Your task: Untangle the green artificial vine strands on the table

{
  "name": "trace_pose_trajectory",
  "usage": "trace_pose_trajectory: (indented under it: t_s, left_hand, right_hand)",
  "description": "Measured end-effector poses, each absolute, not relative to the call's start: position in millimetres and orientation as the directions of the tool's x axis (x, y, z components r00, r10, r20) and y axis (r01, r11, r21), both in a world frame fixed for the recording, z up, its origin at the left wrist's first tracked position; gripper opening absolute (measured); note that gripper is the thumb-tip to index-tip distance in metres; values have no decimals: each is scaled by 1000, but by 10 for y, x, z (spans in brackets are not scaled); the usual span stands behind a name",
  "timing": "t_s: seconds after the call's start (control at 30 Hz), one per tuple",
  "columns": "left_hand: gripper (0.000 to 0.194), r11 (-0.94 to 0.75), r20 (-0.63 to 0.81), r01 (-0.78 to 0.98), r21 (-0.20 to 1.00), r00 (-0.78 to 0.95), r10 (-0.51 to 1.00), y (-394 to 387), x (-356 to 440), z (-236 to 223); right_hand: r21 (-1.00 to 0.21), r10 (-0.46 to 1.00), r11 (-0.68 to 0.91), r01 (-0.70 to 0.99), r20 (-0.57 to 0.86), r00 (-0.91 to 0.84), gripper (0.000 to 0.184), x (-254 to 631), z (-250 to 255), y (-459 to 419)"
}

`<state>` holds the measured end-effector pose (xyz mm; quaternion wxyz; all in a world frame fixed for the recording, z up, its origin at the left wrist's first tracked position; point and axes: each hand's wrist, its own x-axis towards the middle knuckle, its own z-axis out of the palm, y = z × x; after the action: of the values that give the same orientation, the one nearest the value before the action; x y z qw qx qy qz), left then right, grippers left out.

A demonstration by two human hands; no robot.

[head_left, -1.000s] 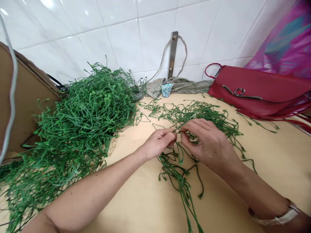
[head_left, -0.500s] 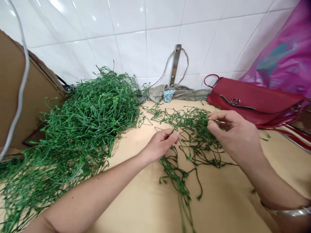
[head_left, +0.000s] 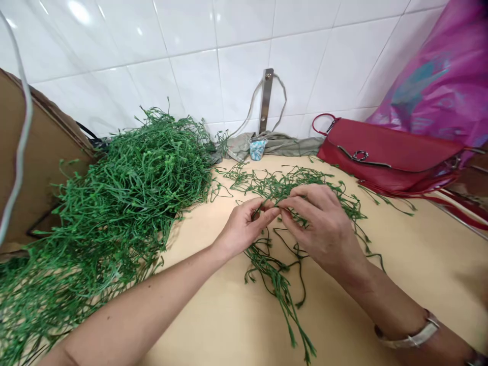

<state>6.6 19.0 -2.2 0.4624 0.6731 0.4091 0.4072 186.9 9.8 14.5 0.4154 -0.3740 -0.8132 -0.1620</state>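
Your left hand (head_left: 249, 223) has a narrow grip, thumb and forefinger pinching a thin green stem (head_left: 258, 209) above the middle of the counter (head_left: 206, 315). Your right hand (head_left: 324, 223) meets it there, its fingertips drawn close together right at your left thumb; the fingers hide the spot, so I can't tell whether that grip has a stem too. Just below your hands, a loose bunch (head_left: 276, 279) of stems trails toward you over the counter. Behind your right hand lie scattered stems (head_left: 301, 175), tangled together. The big heap (head_left: 145, 178) stands to your left, beside a cardboard box (head_left: 38, 162). A red handbag (head_left: 400, 145) sits at the back right, near a small blue-and-white cup (head_left: 257, 149).
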Motion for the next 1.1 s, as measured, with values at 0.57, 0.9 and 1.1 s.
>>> trace_pose_trajectory:
  t_s: [0.57, 0.9, 1.1]
  left_hand:
    - [42, -178, 173, -29, 984, 433, 885, 36, 69, 93]
    - [41, -68, 110, -109, 992, 453, 884, 113, 97, -16]
    - [40, -115, 102, 9, 993, 396, 912, 166, 71, -39]
  right_hand:
    - [-885, 868, 149, 441, 331, 371, 6, 2204, 329, 253]
    - [-798, 923, 385, 464, 322, -212, 29, 1883, 214, 75]
    - [-933, 966, 110, 341, 19, -258, 42, 1862, 269, 13]
